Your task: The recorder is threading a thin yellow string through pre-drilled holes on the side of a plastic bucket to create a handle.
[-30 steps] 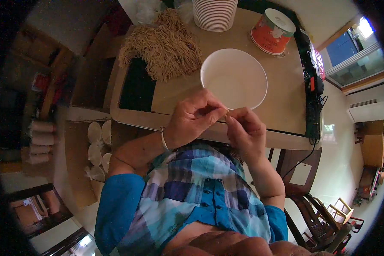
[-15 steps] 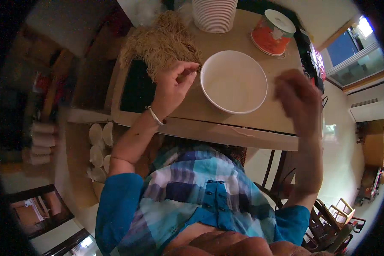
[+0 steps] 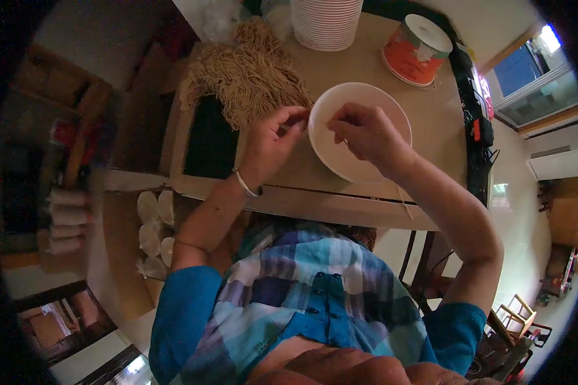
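Observation:
A white round bowl [image 3: 359, 168] stands upright on the table before me. My left hand [image 3: 273, 138] is at its left rim, thumb and fingertips pinched together; what they hold, if anything, is too small to make out. Over the bowl's opening hangs my right hand [image 3: 369, 131], its fingers curled into a pinch whose content is hidden. A thin pale string [image 3: 405, 204] hangs over the table's front edge below my right forearm. Just beyond my left hand lies a heap of tan strings [image 3: 247, 74].
Stacked white bowls [image 3: 325, 25] stand at the back. An orange and green cylinder with a white top [image 3: 417, 51] sits at the far right. Dark items line the table's right edge [image 3: 478, 131]. Several white cups [image 3: 151, 234] rest in a box at lower left.
My right hand has swung left from beside the bowl to above its opening. The left hand stays at the rim. A string now shows over the front edge.

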`<action>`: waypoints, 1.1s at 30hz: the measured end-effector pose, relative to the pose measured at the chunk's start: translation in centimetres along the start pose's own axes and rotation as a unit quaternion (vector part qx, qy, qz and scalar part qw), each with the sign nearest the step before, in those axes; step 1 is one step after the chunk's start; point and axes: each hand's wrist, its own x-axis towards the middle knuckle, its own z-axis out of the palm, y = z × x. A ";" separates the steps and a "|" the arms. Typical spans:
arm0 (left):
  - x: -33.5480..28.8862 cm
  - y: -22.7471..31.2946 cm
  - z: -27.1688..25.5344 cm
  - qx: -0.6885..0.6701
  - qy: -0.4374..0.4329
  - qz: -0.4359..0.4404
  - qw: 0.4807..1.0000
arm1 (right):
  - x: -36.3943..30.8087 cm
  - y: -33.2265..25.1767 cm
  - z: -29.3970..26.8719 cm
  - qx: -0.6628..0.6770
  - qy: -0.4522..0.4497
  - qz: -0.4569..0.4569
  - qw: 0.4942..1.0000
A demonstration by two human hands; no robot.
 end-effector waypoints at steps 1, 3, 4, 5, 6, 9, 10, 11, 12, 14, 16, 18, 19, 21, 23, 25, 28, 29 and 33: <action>0.1 0.0 0.1 0.004 -0.003 -0.022 1.000 | 0.2 0.1 0.0 0.009 0.006 0.010 1.000; 0.1 -1.0 0.4 -0.038 0.002 -0.007 0.999 | 0.6 0.1 0.1 0.017 0.005 0.023 1.000; 0.1 -1.2 0.4 -0.079 0.006 0.009 0.997 | 0.7 0.1 0.1 0.024 0.005 0.035 0.999; 0.2 -1.2 0.4 -0.078 0.005 0.007 0.997 | 0.8 0.1 0.2 0.025 0.005 0.036 0.999; 0.2 -1.1 0.3 -0.054 0.003 0.005 0.999 | 0.9 0.2 0.2 0.026 0.003 0.036 0.999; 0.5 -0.8 0.4 -0.029 -0.005 -0.001 1.000 | 1.2 0.3 0.1 0.039 0.000 0.042 0.998; 0.6 -0.7 0.4 -0.029 -0.008 -0.003 1.000 | 1.2 0.3 0.1 0.049 -0.002 0.047 0.998; 0.6 -0.7 0.4 -0.029 -0.009 -0.004 1.000 | 1.3 0.2 0.2 0.050 -0.002 0.048 0.998; 0.4 -0.7 0.5 -0.032 0.006 -0.006 0.999 | 1.3 0.1 0.2 0.045 -0.007 0.045 0.998; 0.3 -0.5 0.6 -0.035 0.020 -0.008 0.999 | 1.3 0.2 0.1 0.041 -0.011 0.044 0.998; 0.2 -0.5 0.6 -0.055 0.024 0.015 0.998 | 1.5 0.6 0.0 0.051 -0.025 0.036 0.998; 0.2 -0.4 0.6 -0.040 0.023 0.012 0.999 | 1.5 0.7 0.0 0.062 -0.025 0.039 0.997; 0.3 -0.3 0.6 -0.025 0.023 0.011 0.999 | 1.4 0.8 -0.1 0.073 -0.024 0.041 0.996; 0.2 -0.4 0.7 -0.031 0.026 0.018 0.999 | 1.5 0.8 -0.1 0.054 -0.018 0.036 0.998; 0.2 -0.3 0.7 -0.038 0.029 0.027 0.998 | 1.5 0.6 0.0 0.034 -0.011 0.031 0.999; 0.0 -0.2 0.6 -0.035 0.025 0.004 0.999 | 1.5 0.3 0.2 0.041 -0.010 0.035 0.998; 0.0 -0.4 0.5 -0.033 0.022 0.008 0.999 | 1.6 0.4 0.2 0.031 -0.014 0.024 0.999; 0.0 -0.4 0.6 -0.033 0.022 0.009 0.999 | 1.6 0.4 0.3 0.031 -0.014 0.023 0.999; 0.1 -0.7 0.8 -0.035 0.029 0.005 0.999 | 1.7 0.2 0.4 0.037 -0.011 0.034 0.999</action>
